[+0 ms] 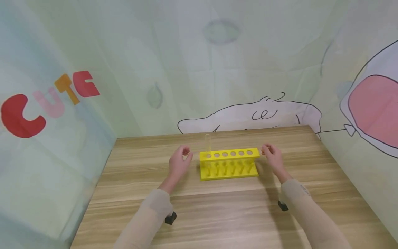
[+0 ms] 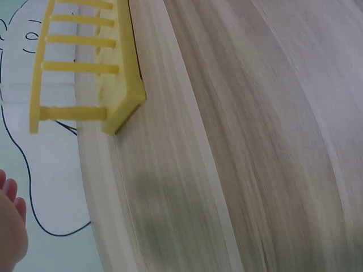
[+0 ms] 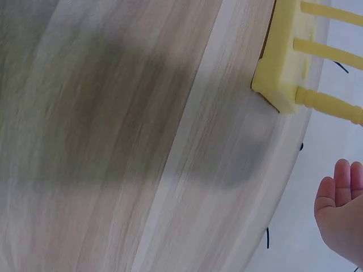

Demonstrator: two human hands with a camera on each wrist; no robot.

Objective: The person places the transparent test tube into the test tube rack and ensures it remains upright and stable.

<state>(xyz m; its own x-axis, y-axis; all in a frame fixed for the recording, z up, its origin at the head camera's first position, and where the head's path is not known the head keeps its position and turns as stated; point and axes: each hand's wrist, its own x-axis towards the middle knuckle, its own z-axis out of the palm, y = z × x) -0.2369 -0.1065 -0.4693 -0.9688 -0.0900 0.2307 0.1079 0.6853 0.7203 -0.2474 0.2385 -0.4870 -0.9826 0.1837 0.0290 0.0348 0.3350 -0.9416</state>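
Note:
A yellow test tube rack (image 1: 229, 154) stands on the table, with a row of several round holes along its top bar and upright pegs below. One clear test tube (image 1: 208, 142) rises out of the leftmost hole; it appears faintly in the left wrist view. Just off the rack's left end is my left hand (image 1: 180, 162), fingers loosely bent and holding nothing. My right hand (image 1: 273, 158) hovers beside the right end, also loosely curled around nothing. Both wrist views show a gap between hand and rack. Only part of each hand (image 2: 10, 226) shows there.
The wood-grained table (image 1: 217, 214) ends at a back edge close behind the rack. A pale printed cloth (image 1: 174, 62) hangs behind and at both sides. A dark wrist device (image 1: 170, 218) sits under each sleeve.

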